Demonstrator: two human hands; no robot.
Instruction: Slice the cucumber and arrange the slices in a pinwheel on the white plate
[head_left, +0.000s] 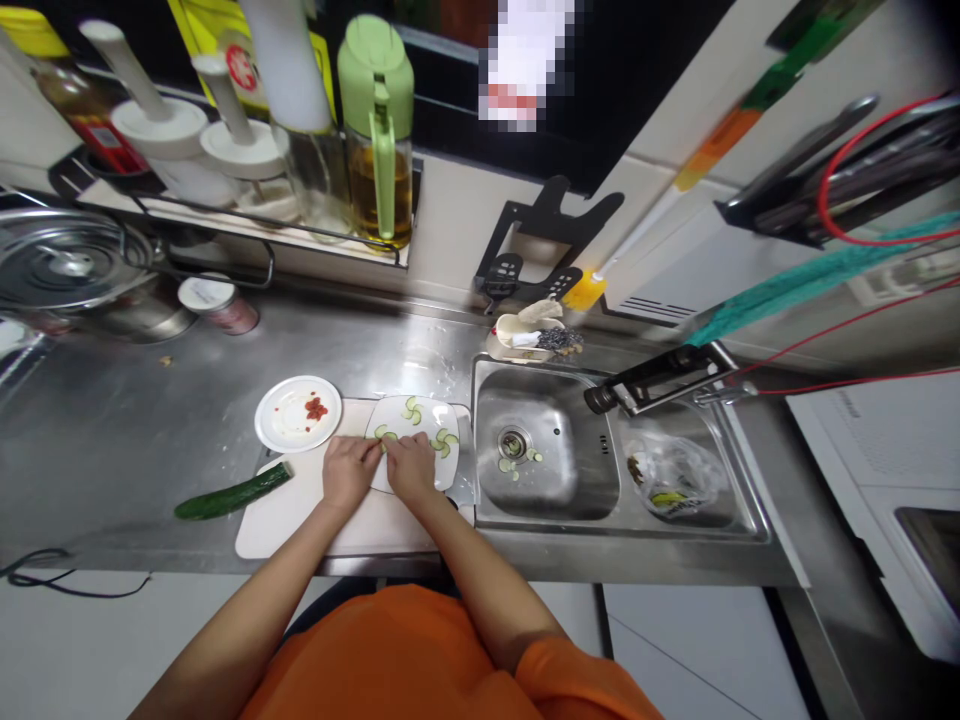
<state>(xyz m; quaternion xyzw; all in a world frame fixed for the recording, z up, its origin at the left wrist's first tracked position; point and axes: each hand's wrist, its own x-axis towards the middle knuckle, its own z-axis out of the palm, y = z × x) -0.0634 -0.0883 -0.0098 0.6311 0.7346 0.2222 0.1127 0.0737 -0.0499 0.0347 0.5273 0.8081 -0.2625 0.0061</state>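
Note:
A white squarish plate (414, 473) lies on the pale cutting board (281, 520) and bears green cucumber slices (412, 409) laid in small fan shapes. My left hand (349, 474) is at the plate's left edge, its fingers pinched at a slice group. Beside it, my right hand (410, 468) rests over the plate with its fingertips together at the same slices. Both hands are closed on thin cucumber pieces, mostly hidden by the fingers. A round white plate (289, 428) with red bits (316, 409) sits at the upper left. The cut cucumber (232, 497) lies partly on the board's left edge.
Right of the board is a steel sink (551, 490) with slices near its drain; the second basin holds a plastic bag (679, 480). A faucet (645, 385) juts over the sinks. Behind stand a lidded pot (142, 310), a small jar (225, 306) and a bottle rack (300, 240).

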